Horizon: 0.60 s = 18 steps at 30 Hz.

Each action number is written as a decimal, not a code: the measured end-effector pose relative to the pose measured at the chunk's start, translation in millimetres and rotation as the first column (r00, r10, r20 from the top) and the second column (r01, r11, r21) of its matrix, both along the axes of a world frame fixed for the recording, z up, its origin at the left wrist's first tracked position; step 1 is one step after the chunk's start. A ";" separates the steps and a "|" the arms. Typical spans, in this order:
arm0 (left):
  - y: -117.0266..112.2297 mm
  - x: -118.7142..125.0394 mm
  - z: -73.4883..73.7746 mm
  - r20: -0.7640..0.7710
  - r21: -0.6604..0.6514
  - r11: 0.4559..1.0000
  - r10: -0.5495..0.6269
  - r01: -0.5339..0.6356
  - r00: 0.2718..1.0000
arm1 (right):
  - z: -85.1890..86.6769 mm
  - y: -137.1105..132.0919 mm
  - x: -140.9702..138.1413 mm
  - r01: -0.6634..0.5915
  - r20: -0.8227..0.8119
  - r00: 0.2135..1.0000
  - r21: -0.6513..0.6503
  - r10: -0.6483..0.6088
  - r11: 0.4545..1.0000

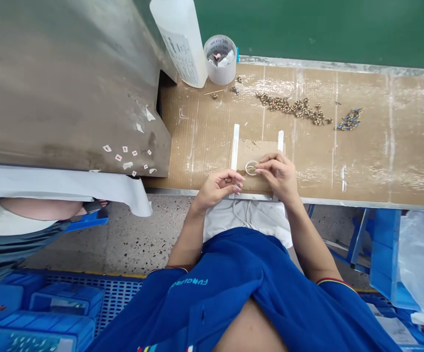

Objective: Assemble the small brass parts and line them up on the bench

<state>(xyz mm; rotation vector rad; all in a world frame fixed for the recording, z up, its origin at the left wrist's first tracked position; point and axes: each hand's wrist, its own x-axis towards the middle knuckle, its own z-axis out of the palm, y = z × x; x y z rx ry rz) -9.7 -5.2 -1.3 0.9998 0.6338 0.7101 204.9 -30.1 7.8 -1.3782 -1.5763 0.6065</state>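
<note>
Right hand (pixel 280 177) pinching a stick (pixel 252 169) mid-frame, left hand (pixel 217 188) half-curled, its hold unclear, you could tip the dish (pixel 246 165) with a stray nudge.

we seem to be in a workshop, most likely a factory's assembly floor: our workbench (pixel 373 166) is faced with cardboard under shiny clear tape, and small metal parts (pixel 294 107) lie heaped along it. around us we see blue plastic crates (pixel 65 298) low on both sides, a hard speckled floor (pixel 135 239) and another person (pixel 17 244) at the neighbouring station.
</note>
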 end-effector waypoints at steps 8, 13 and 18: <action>-2.8 1.2 1.5 -0.043 0.239 0.968 0.090 -0.078 0.995 | 15.0 15.0 2.3 -0.094 0.317 0.947 0.130 0.048 0.987; -4.8 3.7 -0.1 -0.085 0.194 0.979 0.077 -0.059 0.993 | 14.9 8.4 5.8 -0.168 0.244 0.957 0.034 0.155 0.985; -10.6 6.8 -2.0 -0.141 0.178 0.982 0.089 -0.064 0.986 | 12.3 1.7 -2.6 0.021 -0.026 0.999 0.022 -0.021 1.000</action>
